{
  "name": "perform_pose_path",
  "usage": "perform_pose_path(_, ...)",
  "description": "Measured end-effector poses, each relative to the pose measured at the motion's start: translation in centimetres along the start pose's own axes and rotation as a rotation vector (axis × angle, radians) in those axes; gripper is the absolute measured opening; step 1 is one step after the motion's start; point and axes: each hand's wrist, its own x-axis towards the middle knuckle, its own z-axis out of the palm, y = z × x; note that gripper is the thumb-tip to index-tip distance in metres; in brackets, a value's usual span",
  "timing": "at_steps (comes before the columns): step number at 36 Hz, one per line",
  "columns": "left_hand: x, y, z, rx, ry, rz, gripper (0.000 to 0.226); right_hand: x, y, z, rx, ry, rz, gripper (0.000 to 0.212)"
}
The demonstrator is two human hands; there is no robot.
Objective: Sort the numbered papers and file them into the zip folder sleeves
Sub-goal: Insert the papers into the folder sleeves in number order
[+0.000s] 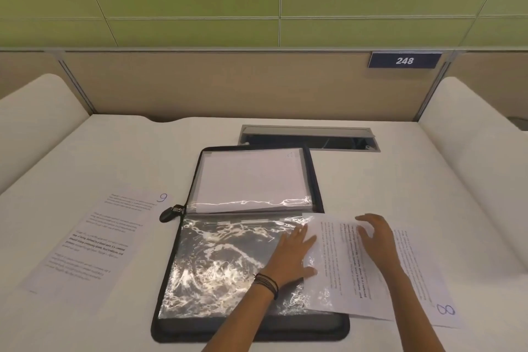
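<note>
The paper is overlapping the zip folder's right edge, the left hand's spread fingers pinning the sleeve flat, the right hand's spread fingers seemingly feeding it in.

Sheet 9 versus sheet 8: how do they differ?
The white printed sheet numbered 9 lies left of the black zip folder, uncovered; the white printed sheet numbered 8 lies right of it, partly under another sheet. The 9 reads upright; the 8 lies sideways. Both rest flat on the table.
</note>
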Motion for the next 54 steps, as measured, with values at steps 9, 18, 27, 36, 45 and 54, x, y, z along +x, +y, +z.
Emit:
perform_pose_path(9, -1.2, -0.8, -1.3, -0.033, 0.086, -0.02, 0.068, -1.4, 6.2, -1.7, -0.177, 0.162, 0.244, 0.031)
perform_pose_path(18, -3.8, -6.3, -3.3, -0.088, 0.189, -0.261, 0.061, -1.8, 6.6, -3.5, -0.233, 0.016, 0.514, 0.052)
perform_pose_path(27, -8.0, -13.5, -7.0, -0.174, 0.318, -0.523, 0.058, -2.0, 6.4, -4.4, -0.2, 0.039, 0.547, 0.053)
perform_pose_path(36, -11.3, -16.5, -7.0, -0.301, 0.397, -0.721, 0.054, -1.8, 5.7, -4.2, -0.217, 0.024, 0.504, 0.049)
perform_pose_path(45, -11.7, -16.8, -7.8, -0.251, 0.361, -0.742, 0.048, -1.6, 4.2, -3.3, -0.194, 0.004, 0.43, 0.048)
perform_pose_path(54, -11.7, -16.6, -8.3, -0.251, 0.351, -0.763, 0.04, -1.7, 2.0, -2.0, -0.145, -0.078, 0.395, 0.047)
